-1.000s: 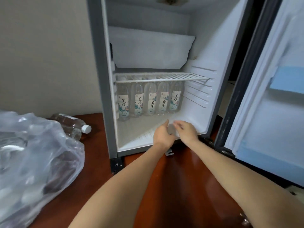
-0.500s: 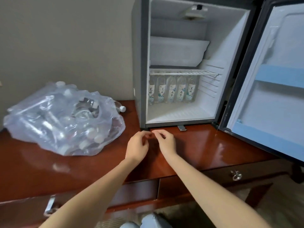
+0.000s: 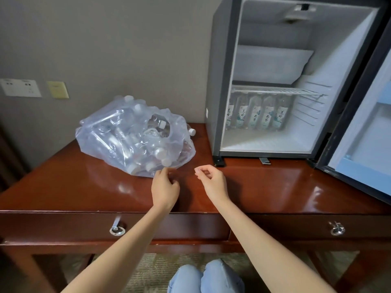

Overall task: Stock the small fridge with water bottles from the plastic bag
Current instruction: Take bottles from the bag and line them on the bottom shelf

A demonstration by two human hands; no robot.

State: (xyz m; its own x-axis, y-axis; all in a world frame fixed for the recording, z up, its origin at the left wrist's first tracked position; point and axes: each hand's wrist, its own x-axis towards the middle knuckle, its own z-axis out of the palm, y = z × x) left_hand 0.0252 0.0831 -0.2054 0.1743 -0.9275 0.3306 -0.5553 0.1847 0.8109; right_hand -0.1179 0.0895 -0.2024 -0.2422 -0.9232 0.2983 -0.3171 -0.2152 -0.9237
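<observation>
Both hands are out of the small grey fridge (image 3: 224, 81) now, pulled back over the front-middle of the glossy red-brown wooden tabletop (image 3: 63, 187). Left hand (image 3: 165, 187) & right hand (image 3: 213, 182) are empty, fingers loosely curled, gripping nothing. Left fingertips (image 3: 166, 169) at near edge of clear plastic bag (image 3: 118, 132), mid-tabletop left of fridge; contact: can't tell. Labelled clear water bottles (image 3: 254, 115) stand in a row at the back of the fridge floor under the white wire shelf (image 3: 275, 90). Imo placement done, next = pull another from the bag, still plenty in it.
</observation>
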